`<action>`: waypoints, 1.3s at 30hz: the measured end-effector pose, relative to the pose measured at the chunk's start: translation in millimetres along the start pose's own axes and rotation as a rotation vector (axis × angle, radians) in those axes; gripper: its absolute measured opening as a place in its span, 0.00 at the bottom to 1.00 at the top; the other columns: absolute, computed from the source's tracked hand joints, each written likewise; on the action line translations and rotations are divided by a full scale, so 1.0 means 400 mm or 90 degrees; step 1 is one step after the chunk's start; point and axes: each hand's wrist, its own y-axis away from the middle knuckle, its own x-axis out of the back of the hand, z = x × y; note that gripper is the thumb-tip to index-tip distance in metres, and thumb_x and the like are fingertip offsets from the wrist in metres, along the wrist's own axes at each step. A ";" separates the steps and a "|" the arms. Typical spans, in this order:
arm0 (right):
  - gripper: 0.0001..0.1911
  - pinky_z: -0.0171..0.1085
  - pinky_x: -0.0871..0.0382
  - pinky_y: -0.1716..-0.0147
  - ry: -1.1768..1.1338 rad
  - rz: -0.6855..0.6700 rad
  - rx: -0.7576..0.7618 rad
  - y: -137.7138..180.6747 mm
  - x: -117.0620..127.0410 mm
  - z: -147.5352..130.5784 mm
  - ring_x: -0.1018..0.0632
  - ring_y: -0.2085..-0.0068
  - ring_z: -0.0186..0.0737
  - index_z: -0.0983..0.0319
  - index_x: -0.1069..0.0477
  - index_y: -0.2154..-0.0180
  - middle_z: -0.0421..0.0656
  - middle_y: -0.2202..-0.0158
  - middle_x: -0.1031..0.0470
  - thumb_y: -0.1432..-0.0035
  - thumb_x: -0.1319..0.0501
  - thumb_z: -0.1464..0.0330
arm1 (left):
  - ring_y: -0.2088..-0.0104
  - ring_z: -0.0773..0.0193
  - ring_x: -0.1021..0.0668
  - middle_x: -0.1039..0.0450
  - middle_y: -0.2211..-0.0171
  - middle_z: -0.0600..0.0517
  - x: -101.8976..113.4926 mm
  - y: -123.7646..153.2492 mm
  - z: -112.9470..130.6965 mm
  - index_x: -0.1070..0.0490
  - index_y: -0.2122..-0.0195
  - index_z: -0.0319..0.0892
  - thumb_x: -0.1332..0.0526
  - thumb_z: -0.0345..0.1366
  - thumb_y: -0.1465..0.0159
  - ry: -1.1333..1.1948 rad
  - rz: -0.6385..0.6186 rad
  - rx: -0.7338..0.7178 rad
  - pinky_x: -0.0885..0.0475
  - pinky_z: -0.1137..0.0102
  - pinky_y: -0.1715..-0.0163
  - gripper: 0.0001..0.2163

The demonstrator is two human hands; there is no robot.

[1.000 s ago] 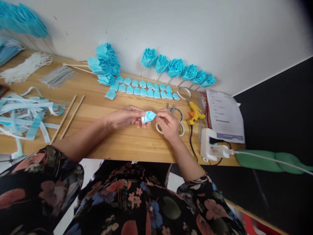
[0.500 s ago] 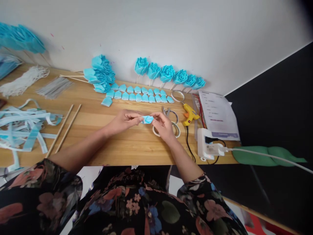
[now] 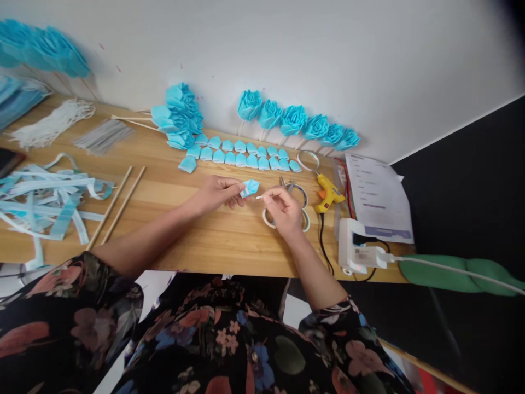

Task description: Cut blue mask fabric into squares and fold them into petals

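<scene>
Between the thumb and fingers of my left hand (image 3: 223,192) is a small folded blue petal (image 3: 250,188), its pointed end toward the right. My right hand (image 3: 283,208) pinches a short white strip (image 3: 259,197), perhaps tape, just beside the petal and apart from it. Two tape rolls (image 3: 305,220) and a pair of scissors (image 3: 290,185) lie by my right hand, which partly hides them. Beyond both hands, rows of similar folded petals (image 3: 241,160) are laid out on the wooden table (image 3: 213,241).
Blue flowers on sticks (image 3: 293,120) lean against the wall, with a flower bunch (image 3: 180,117) left of them. At right are a yellow glue gun (image 3: 328,193), a white power adapter (image 3: 356,249) and a printed sheet (image 3: 379,197). Cut strips (image 3: 61,197) and wooden sticks (image 3: 118,205) lie left.
My right hand has drawn away from the petal to the right, and a white strip now shows in its fingers. My left hand keeps the petal, now tilted up. The view has shifted slightly.
</scene>
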 end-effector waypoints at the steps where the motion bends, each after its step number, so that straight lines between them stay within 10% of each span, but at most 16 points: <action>1: 0.08 0.35 0.32 0.69 0.013 -0.010 0.002 0.001 -0.004 -0.001 0.27 0.70 0.34 0.59 0.27 0.66 0.39 0.68 0.24 0.37 0.39 0.61 | 0.76 0.69 0.24 0.19 0.72 0.46 -0.001 -0.001 0.000 0.22 0.67 0.35 0.37 0.50 0.37 0.003 0.000 -0.003 0.26 0.75 0.72 0.19; 39: 0.09 0.35 0.35 0.70 0.190 0.033 0.056 -0.001 -0.028 -0.005 0.29 0.72 0.33 0.59 0.29 0.72 0.38 0.73 0.25 0.39 0.37 0.66 | 0.76 0.72 0.26 0.25 0.74 0.53 -0.019 -0.003 -0.021 0.25 0.66 0.37 0.32 0.44 0.42 -0.011 -0.048 -0.012 0.29 0.77 0.76 0.14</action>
